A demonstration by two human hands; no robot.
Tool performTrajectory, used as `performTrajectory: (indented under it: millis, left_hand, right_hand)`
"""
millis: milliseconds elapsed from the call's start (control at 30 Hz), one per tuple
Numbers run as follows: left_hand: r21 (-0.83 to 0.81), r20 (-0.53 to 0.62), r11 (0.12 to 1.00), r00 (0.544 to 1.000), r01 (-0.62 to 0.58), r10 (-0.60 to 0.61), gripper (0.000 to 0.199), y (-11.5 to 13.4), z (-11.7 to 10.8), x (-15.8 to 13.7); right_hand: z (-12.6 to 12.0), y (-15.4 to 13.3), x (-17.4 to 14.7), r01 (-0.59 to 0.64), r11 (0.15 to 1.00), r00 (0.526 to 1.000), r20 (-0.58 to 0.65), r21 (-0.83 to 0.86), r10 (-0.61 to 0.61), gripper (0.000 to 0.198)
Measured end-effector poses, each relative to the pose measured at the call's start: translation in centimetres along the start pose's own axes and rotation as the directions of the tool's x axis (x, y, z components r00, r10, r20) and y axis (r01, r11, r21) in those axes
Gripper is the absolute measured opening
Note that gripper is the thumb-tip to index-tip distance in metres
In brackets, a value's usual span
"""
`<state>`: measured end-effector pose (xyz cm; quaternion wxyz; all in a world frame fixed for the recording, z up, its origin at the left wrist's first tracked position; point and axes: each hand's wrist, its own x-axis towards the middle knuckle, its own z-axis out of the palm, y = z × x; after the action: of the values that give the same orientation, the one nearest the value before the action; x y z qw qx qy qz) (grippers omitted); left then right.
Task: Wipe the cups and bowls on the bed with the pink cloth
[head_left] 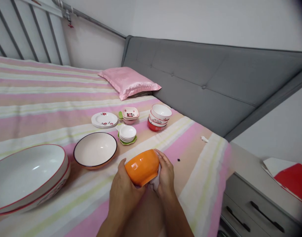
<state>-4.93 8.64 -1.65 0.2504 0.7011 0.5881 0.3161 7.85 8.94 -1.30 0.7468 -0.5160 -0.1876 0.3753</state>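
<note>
An orange bowl (142,167), tilted on its side, is held between my two hands above the bed. My left hand (123,184) grips its left side, thumb near the rim. On the other side, my right hand (166,174) holds the bowl together with a pale cloth (155,181), partly hidden by the fingers. Just beyond stand a stack of small white dishes (127,132) on a green leaf-shaped dish, and a stack of white and red bowls (161,112). A wide cream bowl with a dark rim (95,149) sits to the left.
Large red-rimmed oval bowls (29,174) are stacked at left. Flowered plates (104,119) and small pink dishes (130,113) lie farther back. A pink pillow (131,80) rests near the grey headboard (190,72). A drawer cabinet (255,204) stands right of the striped bed.
</note>
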Motion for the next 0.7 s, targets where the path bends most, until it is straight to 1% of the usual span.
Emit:
performTrajectory:
  millis: [67,100,167,267,333,400,433,467,500,567,633,667,700]
  left_hand:
    - [-0.028,-0.003,1.000,1.000,-0.006,0.006,0.086,0.1,-0.2,0.0]
    - [-0.044,-0.017,0.998,0.999,-0.033,0.032,0.083,0.1,-0.3,0.1]
    - [-0.063,-0.067,0.988,0.989,-0.138,0.134,0.081,0.2,-0.5,0.1]
    - [-0.058,-0.128,0.942,0.938,-0.331,0.322,0.083,0.4,-0.9,0.2]
    - [-0.055,-0.152,0.914,0.908,-0.402,0.391,0.086,0.6,-1.1,0.1]
    - [-0.061,-0.186,0.893,0.884,-0.446,0.429,0.087,0.8,-1.3,0.1]
    - [-0.066,-0.207,0.886,0.875,-0.458,0.437,0.087,0.8,-1.4,0.0]
    - [-0.072,-0.226,0.882,0.869,-0.466,0.441,0.086,0.8,-1.4,0.0]
    - [-0.078,-0.239,0.879,0.865,-0.471,0.442,0.085,0.8,-1.4,-0.1]
    - [-0.092,-0.242,0.878,0.866,-0.469,0.437,0.085,0.7,-1.4,-0.1]
    - [-0.116,-0.234,0.872,0.866,-0.476,0.442,0.085,0.5,-1.3,-0.1]
    - [-0.133,-0.240,0.864,0.861,-0.486,0.447,0.083,0.4,-1.2,0.0]
    - [-0.154,-0.249,0.856,0.858,-0.493,0.450,0.080,0.2,-1.2,0.0]
  right_hand:
    - [-0.4,0.4,-0.1,0.042,0.999,0.999,-0.019,-0.025,-0.043,0.036]
    - [-0.6,0.6,-0.2,0.067,0.997,0.997,-0.025,-0.041,-0.068,0.038]
    - [-0.9,0.8,-0.5,0.121,0.990,0.992,-0.032,-0.071,-0.124,0.039]
    - [-1.1,0.7,-1.1,0.214,0.967,0.975,-0.027,-0.135,-0.220,0.038]
    - [-1.1,0.4,-1.7,0.293,0.934,0.954,0.003,-0.205,-0.299,0.036]
    - [-1.0,0.1,-2.3,0.396,0.870,0.917,0.075,-0.293,-0.392,0.034]
    - [-0.9,-0.1,-2.6,0.458,0.822,0.888,0.130,-0.337,-0.441,0.034]
    - [-0.9,-0.2,-2.9,0.529,0.761,0.848,0.198,-0.375,-0.492,0.034]
    - [-0.8,-0.3,-3.2,0.609,0.685,0.793,0.275,-0.401,-0.544,0.034]
    - [-0.7,-0.6,-3.9,0.760,0.504,0.649,0.440,-0.410,-0.621,0.040]
    - [-0.3,-0.9,-4.5,0.867,0.339,0.497,0.592,-0.365,-0.635,0.048]
    - [-0.1,-1.1,-4.8,0.899,0.283,0.437,0.650,-0.334,-0.622,0.052]
    - [0.2,-1.4,-5.1,0.918,0.251,0.396,0.693,-0.307,-0.602,0.054]
